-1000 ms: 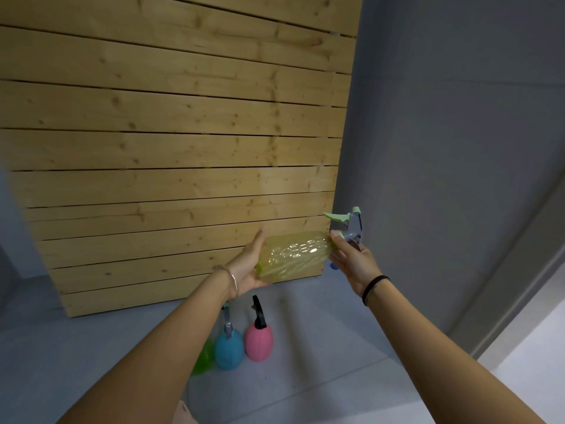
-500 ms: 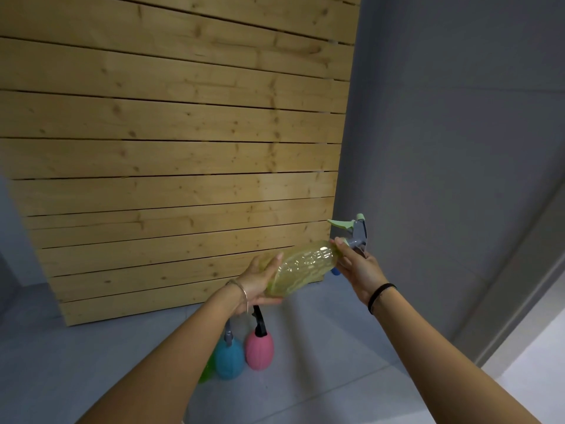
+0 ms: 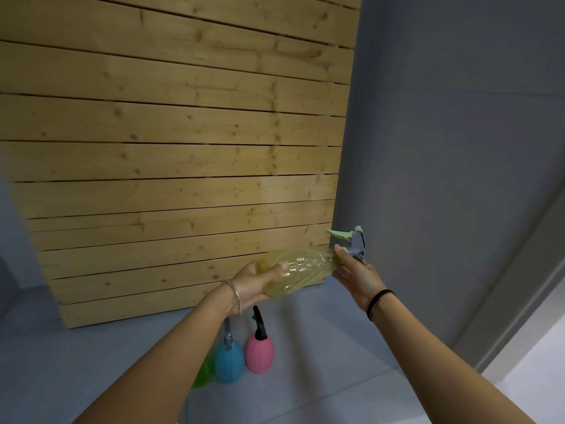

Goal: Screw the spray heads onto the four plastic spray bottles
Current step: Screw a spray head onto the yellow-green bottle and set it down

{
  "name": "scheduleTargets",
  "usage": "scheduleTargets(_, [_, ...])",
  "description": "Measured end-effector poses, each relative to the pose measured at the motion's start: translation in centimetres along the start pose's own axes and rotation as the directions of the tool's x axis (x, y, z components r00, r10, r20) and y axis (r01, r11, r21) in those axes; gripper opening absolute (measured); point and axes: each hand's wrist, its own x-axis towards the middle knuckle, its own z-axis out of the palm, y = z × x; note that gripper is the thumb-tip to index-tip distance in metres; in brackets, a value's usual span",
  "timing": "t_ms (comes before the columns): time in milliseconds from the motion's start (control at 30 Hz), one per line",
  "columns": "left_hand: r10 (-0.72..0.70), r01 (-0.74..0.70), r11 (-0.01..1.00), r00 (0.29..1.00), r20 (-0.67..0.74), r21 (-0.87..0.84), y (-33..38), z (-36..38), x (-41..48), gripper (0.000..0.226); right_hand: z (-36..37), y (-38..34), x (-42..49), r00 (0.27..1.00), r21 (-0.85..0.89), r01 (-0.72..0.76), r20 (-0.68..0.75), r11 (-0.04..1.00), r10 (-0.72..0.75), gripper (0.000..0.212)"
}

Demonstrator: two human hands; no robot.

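Observation:
A translucent yellow spray bottle (image 3: pixel 301 270) lies almost sideways in the air, its base cupped by my left hand (image 3: pixel 253 286). At its neck my right hand (image 3: pixel 356 275) grips the collar of a grey spray head with a pale green trigger (image 3: pixel 351 240). On the grey floor below stand a pink bottle (image 3: pixel 260 351) with a black spray head and a blue bottle (image 3: pixel 229 364) with a grey one. A green bottle (image 3: pixel 203 374) shows partly behind my left forearm; its top is hidden.
A wall of horizontal wooden planks (image 3: pixel 171 154) rises just behind the bottles. A grey wall (image 3: pixel 458 148) stands to the right, with a lighter floor strip (image 3: pixel 535 371) at the far right.
The yellow bottle has tipped and turned between my hands, and my left hand has shifted its hold under the base. The view has drifted slightly.

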Motion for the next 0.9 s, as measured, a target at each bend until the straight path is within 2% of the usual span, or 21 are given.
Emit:
scheduleTargets(100, [-0.169, 0.168, 0.986, 0.984, 0.058, 0.024, 0.0, -0.1, -0.4, 0.068, 0.4, 0.0, 0.0, 1.0, -0.03, 0.021, 0.012, 0.999, -0.021, 0.05])
scheduleTargets(167, [-0.263, 0.259, 0.962, 0.964, 0.039, 0.085, -0.2, -0.1, -0.7, 0.064, 0.7, -0.1, -0.2, 0.999, -0.065, 0.031, 0.032, 0.997, -0.029, 0.05])
scheduleTargets(233, [-0.206, 0.21, 0.974, 0.977, -0.047, 0.082, -0.4, -0.3, -0.4, 0.065, 0.9, -0.1, -0.2, 0.999, -0.072, 0.036, 0.028, 0.997, -0.034, 0.051])
scheduleTargets(333, [0.01, 0.019, 0.981, 0.989, -0.148, 0.192, -0.8, -0.6, 0.2, 0.054, 0.4, 0.0, -0.1, 1.0, -0.037, 0.015, -0.01, 0.999, -0.015, 0.055])
scheduleTargets(367, [0.058, -0.024, 0.974, 0.988, -0.144, 0.227, -0.8, -0.6, 0.1, 0.053, 0.2, 0.0, -0.1, 1.0, -0.027, 0.004, -0.018, 1.0, -0.004, 0.055])
scheduleTargets(400, [0.084, -0.056, 0.973, 0.989, -0.119, 0.225, -0.8, -0.7, 0.2, 0.062, 0.2, 0.0, -0.1, 1.0, -0.022, -0.005, -0.015, 1.0, 0.004, 0.055])
scheduleTargets(467, [-0.003, 0.011, 0.993, 0.998, -0.066, 0.117, -0.5, -0.7, 0.2, 0.081, 0.5, 0.2, -0.1, 1.0, -0.032, -0.002, 0.008, 0.999, 0.003, 0.054])
scheduleTargets(567, [-0.165, 0.169, 0.982, 0.985, -0.056, 0.081, 0.0, -0.4, -0.5, 0.081, 1.1, 0.3, -0.4, 0.999, -0.05, 0.019, 0.034, 0.999, -0.018, 0.051])
scheduleTargets(667, [-0.075, 0.083, 0.995, 0.989, -0.126, 0.062, -0.2, -0.5, -0.4, 0.078, 1.0, 0.3, -0.3, 1.0, -0.031, 0.021, 0.019, 0.999, -0.021, 0.053])
scheduleTargets(733, [0.009, 0.001, 0.997, 0.99, -0.137, 0.077, -0.3, -0.7, -0.2, 0.059, 0.9, 0.3, -0.2, 1.0, -0.01, 0.01, 0.006, 1.0, -0.01, 0.052])
scheduleTargets(767, [0.015, -0.006, 0.998, 0.992, -0.126, 0.068, -0.2, -0.7, -0.3, 0.06, 0.9, 0.3, -0.3, 1.0, -0.008, 0.008, 0.008, 1.0, -0.008, 0.051])
scheduleTargets(833, [-0.05, 0.048, 0.998, 0.994, -0.096, -0.028, -0.3, -0.8, -0.1, 0.076, 1.3, 0.4, -0.3, 1.0, -0.016, 0.015, 0.02, 1.0, -0.015, 0.052])
scheduleTargets(900, [-0.082, 0.071, 0.987, 0.994, -0.07, -0.143, -0.4, -0.9, -0.2, 0.073, 1.6, 0.4, -0.4, 0.999, -0.02, 0.022, 0.03, 1.0, -0.022, 0.054])
